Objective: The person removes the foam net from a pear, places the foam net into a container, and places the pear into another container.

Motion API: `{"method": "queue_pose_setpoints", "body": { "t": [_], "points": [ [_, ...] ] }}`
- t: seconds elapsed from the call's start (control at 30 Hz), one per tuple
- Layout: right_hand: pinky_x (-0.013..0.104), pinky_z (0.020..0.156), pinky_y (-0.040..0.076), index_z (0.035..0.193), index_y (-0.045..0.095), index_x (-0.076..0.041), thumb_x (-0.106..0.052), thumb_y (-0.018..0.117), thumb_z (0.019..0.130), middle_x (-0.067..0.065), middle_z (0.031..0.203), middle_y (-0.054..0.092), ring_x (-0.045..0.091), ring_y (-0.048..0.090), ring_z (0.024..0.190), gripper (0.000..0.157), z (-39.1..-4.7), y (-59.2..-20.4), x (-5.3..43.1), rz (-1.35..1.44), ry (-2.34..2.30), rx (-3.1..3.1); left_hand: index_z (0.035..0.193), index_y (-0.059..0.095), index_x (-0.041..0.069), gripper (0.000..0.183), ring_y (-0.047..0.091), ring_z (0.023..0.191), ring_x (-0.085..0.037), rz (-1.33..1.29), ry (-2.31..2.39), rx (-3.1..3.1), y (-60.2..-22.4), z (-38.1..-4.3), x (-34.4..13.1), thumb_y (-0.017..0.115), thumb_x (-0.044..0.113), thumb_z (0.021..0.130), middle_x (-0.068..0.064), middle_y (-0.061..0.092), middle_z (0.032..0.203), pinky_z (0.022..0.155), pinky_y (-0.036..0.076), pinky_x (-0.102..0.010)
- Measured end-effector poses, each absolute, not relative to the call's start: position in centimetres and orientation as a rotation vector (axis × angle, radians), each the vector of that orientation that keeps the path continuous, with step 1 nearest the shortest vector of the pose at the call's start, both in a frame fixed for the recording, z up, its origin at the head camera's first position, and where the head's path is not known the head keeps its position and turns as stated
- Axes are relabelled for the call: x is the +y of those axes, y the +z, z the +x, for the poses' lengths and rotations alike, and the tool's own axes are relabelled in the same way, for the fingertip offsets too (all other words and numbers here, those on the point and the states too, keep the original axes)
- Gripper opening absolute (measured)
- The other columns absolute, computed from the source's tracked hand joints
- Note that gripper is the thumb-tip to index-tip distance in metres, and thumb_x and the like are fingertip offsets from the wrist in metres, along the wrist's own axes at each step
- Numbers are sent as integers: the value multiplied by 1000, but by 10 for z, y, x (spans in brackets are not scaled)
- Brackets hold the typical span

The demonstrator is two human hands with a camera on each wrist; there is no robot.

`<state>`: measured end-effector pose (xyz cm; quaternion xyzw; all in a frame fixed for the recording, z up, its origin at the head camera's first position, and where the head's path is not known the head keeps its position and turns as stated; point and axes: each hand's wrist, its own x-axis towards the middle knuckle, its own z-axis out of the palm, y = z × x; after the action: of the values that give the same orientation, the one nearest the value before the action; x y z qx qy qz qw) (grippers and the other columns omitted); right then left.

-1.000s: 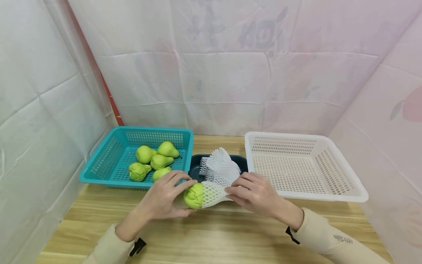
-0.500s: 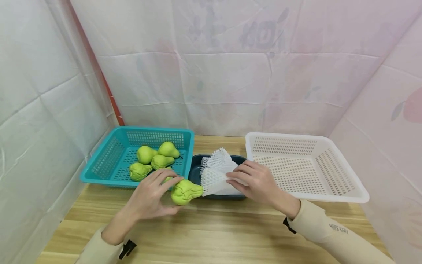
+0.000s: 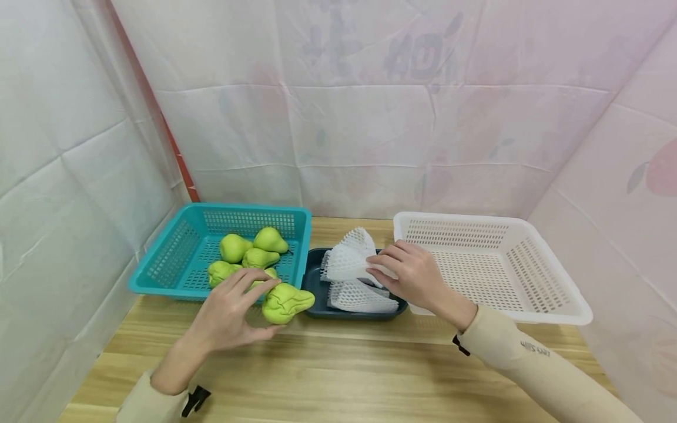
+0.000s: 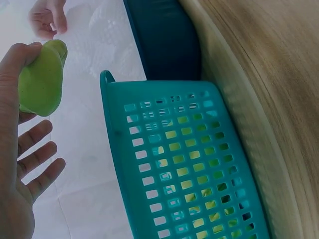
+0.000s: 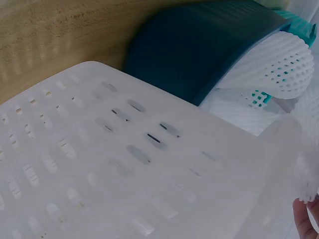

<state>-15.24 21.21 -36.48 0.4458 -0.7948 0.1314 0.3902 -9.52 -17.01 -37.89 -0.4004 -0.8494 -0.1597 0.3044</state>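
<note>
My left hand (image 3: 224,314) holds a bare green pear (image 3: 285,304) between thumb and fingertips, in front of the teal basket's near right corner. In the left wrist view the pear (image 4: 42,82) is pinched and the other fingers spread away from it. Over the dark blue tray (image 3: 316,306), my right hand (image 3: 409,276) pinches the end of a white foam net sleeve (image 3: 346,261). Another foam net sleeve (image 3: 362,298) lies in the tray beneath. At the right wrist view's edge, fingertips (image 5: 302,219) meet the netting.
A teal basket (image 3: 153,289) with several green pears (image 3: 233,248) stands left of the tray. To the tray's right is a white basket (image 3: 566,318). All stand on a wooden table (image 3: 338,376), with hanging sheets (image 3: 359,129) behind and at both sides.
The pear, its narrow end inside the net sleeve a second ago, has come out and moved left with my left hand. My right hand has shifted the sleeve back over the tray.
</note>
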Motion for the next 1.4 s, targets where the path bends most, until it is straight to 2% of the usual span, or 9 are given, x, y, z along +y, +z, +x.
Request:
{"method": "queue_pose_setpoints", "body": {
  "t": [0.17, 0.4, 0.63, 0.93, 1.07, 1.27, 1.4],
  "points": [
    [36, 64, 60, 98, 82, -14, -24, 96, 69, 2, 85, 78, 20, 69, 74, 33, -157, -368, 213, 1106, 265, -2043, 121, 74, 9, 79, 66, 108, -26, -1054, -425, -2254, -379, -96, -171, 97, 48, 56, -7, 70, 114, 90, 61, -41],
    [39, 68, 63, 95, 81, -15, -28, 95, 73, 2, 84, 77, 22, 72, 77, 28, -159, -373, 214, 1091, 195, -2091, 121, 74, 9, 80, 67, 107, -26, -1044, -427, -2254, -381, -97, -172, 97, 48, 55, -8, 70, 114, 90, 61, -42],
    [38, 65, 62, 92, 81, -18, -35, 96, 68, 0, 80, 77, 22, 72, 76, 33, -157, -378, 218, 1104, 169, -2135, 120, 74, 9, 80, 67, 107, -26, -1036, -422, -2256, -382, -98, -173, 96, 49, 56, -8, 70, 114, 90, 61, -42],
    [36, 61, 60, 92, 80, -16, -47, 93, 65, -1, 81, 76, 21, 69, 74, 43, -151, -382, 224, 1111, 172, -2141, 120, 74, 9, 74, 67, 108, -27, -1038, -418, -2262, -384, -97, -174, 89, 56, 66, -8, 70, 114, 91, 61, -42],
    [36, 61, 60, 96, 80, -15, -50, 92, 67, 0, 83, 76, 21, 68, 75, 47, -149, -382, 226, 1097, 176, -2131, 120, 74, 9, 74, 66, 108, -27, -1036, -420, -2259, -385, -98, -174, 90, 55, 64, -8, 70, 114, 90, 61, -43],
    [35, 57, 58, 107, 79, -13, -61, 79, 80, 3, 90, 75, 21, 68, 77, 55, -145, -379, 229, 1086, 202, -2157, 119, 73, 8, 74, 68, 105, -27, -1031, -417, -2239, -387, -100, -176, 89, 57, 66, -8, 71, 113, 86, 62, -43],
    [37, 59, 59, 112, 77, -12, -63, 83, 75, 4, 96, 76, 23, 69, 79, 63, -141, -376, 229, 1082, 217, -2188, 117, 73, 6, 74, 68, 105, -27, -1039, -400, -2242, -385, -103, -179, 88, 59, 67, -8, 72, 112, 86, 63, -43]
  ]
}}
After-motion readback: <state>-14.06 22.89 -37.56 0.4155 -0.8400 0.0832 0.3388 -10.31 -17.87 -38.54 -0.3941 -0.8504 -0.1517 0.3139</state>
